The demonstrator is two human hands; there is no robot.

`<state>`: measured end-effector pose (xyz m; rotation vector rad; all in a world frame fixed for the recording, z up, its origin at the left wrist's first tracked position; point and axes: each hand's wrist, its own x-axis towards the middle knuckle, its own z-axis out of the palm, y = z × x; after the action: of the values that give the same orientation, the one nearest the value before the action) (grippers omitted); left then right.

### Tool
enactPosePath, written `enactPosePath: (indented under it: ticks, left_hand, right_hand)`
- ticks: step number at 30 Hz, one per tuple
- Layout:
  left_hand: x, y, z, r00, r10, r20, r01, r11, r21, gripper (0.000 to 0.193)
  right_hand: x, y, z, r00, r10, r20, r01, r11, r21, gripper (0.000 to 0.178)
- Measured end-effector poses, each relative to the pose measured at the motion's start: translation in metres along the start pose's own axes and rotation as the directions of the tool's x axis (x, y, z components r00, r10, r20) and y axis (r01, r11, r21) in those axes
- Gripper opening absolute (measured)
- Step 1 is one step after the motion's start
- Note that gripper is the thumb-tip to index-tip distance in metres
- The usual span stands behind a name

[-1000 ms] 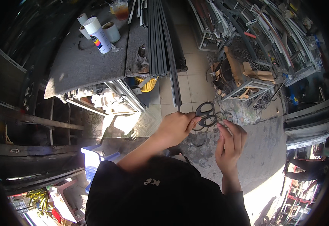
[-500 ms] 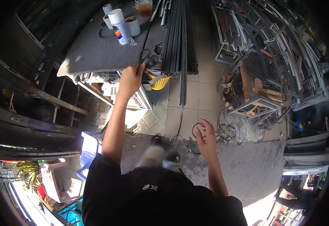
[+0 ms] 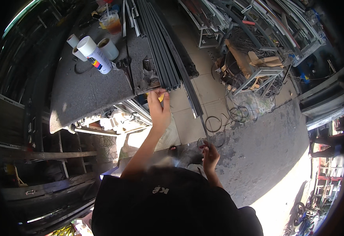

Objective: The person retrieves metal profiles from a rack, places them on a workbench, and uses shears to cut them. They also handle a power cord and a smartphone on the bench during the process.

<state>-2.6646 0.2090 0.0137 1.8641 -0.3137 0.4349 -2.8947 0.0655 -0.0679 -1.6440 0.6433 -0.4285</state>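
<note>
My right hand (image 3: pixel 210 156) is closed, pinching a thin dark flexible strip (image 3: pixel 207 133) that runs up toward the end of a long dark profile bar. The strip curls in loops beside the hand. My left hand (image 3: pixel 159 110) is raised at the table's front edge, just below the cut ends of a bundle of dark profile bars (image 3: pixel 162 51). Its thumb and fingers are curved and apart, and nothing shows between them except the yellow basket behind. Black scissors (image 3: pixel 124 63) lie on the grey-covered table (image 3: pixel 89 88), left of the bars.
A white spray can (image 3: pixel 95 55), white rolls (image 3: pixel 108 49) and a plastic cup of brown drink (image 3: pixel 111 22) stand on the table. To the right, a metal frame (image 3: pixel 258 78) carries cardboard and tangled strips. Racks of long profiles (image 3: pixel 254 27) stand behind it.
My left hand has left the scissors, which now lie on the table, and moved right toward the bar ends. My right hand has closed on the strip. The view has turned.
</note>
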Motion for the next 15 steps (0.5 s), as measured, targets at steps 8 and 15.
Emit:
enactPosePath:
  ticks: [8,15]
  left_hand:
    - [-0.017,0.038,0.083,0.533,-0.499,0.683,0.809,0.064,-0.584,0.069]
    - [-0.035,0.033,0.101,0.631,-0.534,0.563,0.733,0.171,-0.659,0.084]
  right_hand:
    - [-0.027,-0.070,-0.025,0.996,0.053,-0.070,-0.055,0.998,-0.028,0.023]
    - [0.002,-0.142,-0.004,0.926,0.363,0.101,-0.376,0.909,0.180,0.032]
